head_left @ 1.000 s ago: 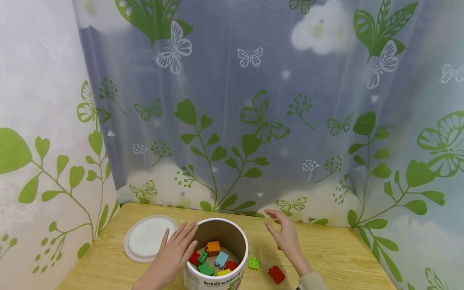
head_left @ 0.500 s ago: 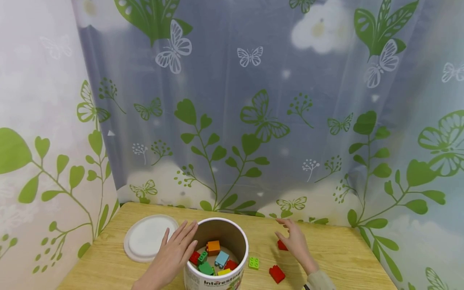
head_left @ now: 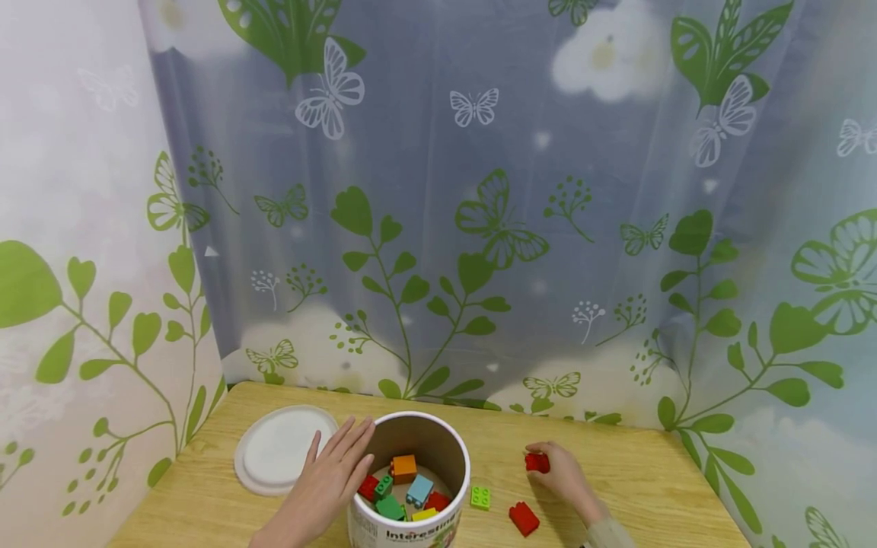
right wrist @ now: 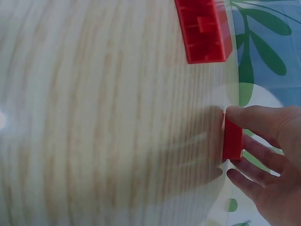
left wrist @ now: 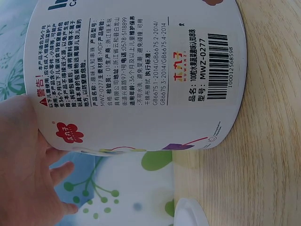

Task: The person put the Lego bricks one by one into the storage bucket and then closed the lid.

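Observation:
My left hand rests with straight fingers against the left rim of a white round bucket. Up close, the left wrist view shows that hand at the printed side of the bucket. Inside lie several toy building blocks, among them an orange block and a light blue block. To the right of the bucket, my right hand pinches a red building block on the table. In the right wrist view, thumb and fingers take this red block by its two ends.
A lime green block and a second red block lie between the bucket and my right hand. The white lid lies flat at the left on the wooden table. A patterned curtain hangs behind.
My right hand has moved right and down to the far red block, and its fingers have come together on it. The left hand has stayed at the bucket.

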`<state>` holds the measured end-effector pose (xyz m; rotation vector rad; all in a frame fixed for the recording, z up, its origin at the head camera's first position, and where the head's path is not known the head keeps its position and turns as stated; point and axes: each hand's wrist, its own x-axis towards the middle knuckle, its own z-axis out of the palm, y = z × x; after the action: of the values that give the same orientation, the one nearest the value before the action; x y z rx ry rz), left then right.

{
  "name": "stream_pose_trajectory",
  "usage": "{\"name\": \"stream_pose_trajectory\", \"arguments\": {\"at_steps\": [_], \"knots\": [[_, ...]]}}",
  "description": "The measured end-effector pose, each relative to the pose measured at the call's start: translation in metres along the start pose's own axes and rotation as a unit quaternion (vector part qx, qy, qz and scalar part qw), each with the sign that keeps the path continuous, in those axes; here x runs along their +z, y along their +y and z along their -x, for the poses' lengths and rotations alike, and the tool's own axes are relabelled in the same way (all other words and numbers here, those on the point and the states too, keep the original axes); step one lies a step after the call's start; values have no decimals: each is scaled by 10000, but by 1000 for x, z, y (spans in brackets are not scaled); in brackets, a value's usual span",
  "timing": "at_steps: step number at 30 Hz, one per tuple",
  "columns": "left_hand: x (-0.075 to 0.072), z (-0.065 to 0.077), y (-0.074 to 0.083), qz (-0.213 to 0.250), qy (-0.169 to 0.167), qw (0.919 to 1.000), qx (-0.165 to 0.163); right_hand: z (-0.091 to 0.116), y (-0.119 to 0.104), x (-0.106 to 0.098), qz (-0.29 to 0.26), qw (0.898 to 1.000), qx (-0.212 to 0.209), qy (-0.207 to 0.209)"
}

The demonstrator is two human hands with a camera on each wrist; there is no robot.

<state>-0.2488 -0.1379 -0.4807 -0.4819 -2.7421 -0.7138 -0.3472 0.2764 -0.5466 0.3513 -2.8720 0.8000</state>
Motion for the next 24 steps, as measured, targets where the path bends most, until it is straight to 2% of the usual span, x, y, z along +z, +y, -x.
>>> {"name": "stream_pose_trajectory", "arguments": {"at_steps": [11,18,24], "knots": [[-1,-1,1,47,-92,9999,-36,1,1,3,69,9999,83,97],[-1,-1,0,92,-229,9996,-112,3,-9,-4,11,9978,-125,657],[0,-2,-1,39,-250,9996,-142,0,-22,-11,-145,9953,-276,918]]}}
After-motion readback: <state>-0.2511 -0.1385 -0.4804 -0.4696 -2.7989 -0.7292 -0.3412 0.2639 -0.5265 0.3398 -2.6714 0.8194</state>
